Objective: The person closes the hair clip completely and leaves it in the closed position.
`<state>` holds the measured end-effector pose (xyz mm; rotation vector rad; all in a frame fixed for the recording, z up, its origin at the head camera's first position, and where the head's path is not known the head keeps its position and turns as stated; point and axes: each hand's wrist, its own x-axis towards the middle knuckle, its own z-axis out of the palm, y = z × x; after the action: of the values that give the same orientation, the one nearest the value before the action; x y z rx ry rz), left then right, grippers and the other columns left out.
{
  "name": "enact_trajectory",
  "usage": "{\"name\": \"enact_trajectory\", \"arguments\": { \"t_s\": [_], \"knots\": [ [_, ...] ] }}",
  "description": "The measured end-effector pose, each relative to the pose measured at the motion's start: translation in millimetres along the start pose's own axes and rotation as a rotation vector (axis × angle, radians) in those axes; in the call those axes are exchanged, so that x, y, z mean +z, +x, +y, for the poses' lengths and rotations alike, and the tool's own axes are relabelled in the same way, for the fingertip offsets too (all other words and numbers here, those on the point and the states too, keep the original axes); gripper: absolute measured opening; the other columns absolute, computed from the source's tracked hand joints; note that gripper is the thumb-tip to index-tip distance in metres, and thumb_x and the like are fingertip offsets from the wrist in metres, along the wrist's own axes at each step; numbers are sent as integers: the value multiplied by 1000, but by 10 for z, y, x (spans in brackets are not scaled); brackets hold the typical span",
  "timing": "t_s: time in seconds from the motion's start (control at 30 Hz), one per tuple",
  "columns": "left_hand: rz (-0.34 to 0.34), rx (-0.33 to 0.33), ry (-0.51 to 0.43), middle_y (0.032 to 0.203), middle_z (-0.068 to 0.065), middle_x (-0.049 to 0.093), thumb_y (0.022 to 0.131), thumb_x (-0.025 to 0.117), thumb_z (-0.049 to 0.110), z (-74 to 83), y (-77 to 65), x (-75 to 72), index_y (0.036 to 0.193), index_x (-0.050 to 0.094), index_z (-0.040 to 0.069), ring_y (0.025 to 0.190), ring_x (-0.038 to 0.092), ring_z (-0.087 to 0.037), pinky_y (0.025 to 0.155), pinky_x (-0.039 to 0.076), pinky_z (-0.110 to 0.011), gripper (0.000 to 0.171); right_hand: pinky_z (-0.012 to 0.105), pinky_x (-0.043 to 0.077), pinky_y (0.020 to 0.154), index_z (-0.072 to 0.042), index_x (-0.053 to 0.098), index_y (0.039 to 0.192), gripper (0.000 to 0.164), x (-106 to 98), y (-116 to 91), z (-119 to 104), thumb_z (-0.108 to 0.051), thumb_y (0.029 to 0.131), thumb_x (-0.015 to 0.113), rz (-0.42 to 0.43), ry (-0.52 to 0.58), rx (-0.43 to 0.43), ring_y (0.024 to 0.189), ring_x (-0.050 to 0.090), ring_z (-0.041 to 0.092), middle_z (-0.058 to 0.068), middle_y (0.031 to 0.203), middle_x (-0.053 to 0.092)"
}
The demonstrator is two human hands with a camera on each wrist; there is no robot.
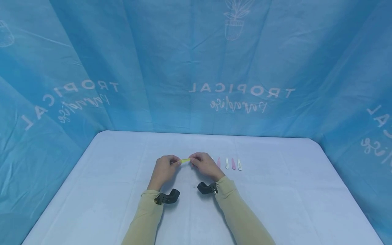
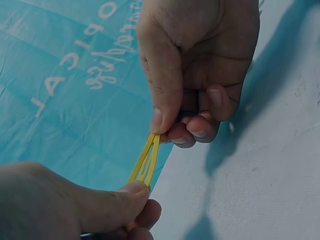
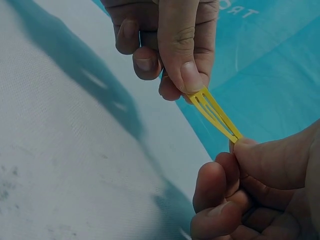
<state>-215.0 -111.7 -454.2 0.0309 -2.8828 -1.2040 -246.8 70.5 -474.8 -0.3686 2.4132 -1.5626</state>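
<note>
Between the two hands is a yellow snap hair clip [image 1: 185, 160], drawn out level over the white table. My left hand [image 1: 163, 170] pinches its wider end between thumb and fingers. The narrow tip is in the pinch of my right hand [image 1: 206, 165]. In the left wrist view the clip [image 2: 145, 162] runs from the left hand [image 2: 95, 205] at lower left up to the right hand [image 2: 195, 75]. The slots and inner prong of the clip [image 3: 216, 115] show in the right wrist view. Fingers and thumbs cover both of its ends.
Just right of my right hand several hair clips lie in a row: a pink clip [image 1: 218, 162], a pale clip [image 1: 227, 163], another pink clip [image 1: 233, 164] and another pale clip [image 1: 240, 164]. A white cloth covers the table [image 1: 291, 200]. Blue curtains [image 1: 171, 68] enclose it behind and at the sides.
</note>
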Motion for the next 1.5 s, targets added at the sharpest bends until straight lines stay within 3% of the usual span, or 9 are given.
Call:
{"name": "enact_trajectory", "arguments": {
  "t_s": [0.23,0.57,1.5],
  "knots": [
    [-16,3,-4,92,-4,69,96,68,14,-12,12,9,101,75,6,73,54,-17,69,45,-34,12,30,43,74,1,69,110,23,-10,-5,-19,-15,104,53,6,-17,-8,76,53,15,6,82,64],
    [-5,-18,-7,96,-5,70,96,67,16,-3,14,33,103,74,5,82,57,-20,75,47,-38,14,29,43,69,1,69,109,23,-16,-22,-34,-14,104,53,1,10,-13,73,52,15,7,81,62],
    [-26,4,-31,86,-3,67,96,68,15,25,-9,17,101,75,5,68,52,-17,64,41,-31,13,30,44,74,1,70,108,21,-26,-15,-34,-12,103,54,27,4,24,76,53,15,5,82,62]
  ]
}}
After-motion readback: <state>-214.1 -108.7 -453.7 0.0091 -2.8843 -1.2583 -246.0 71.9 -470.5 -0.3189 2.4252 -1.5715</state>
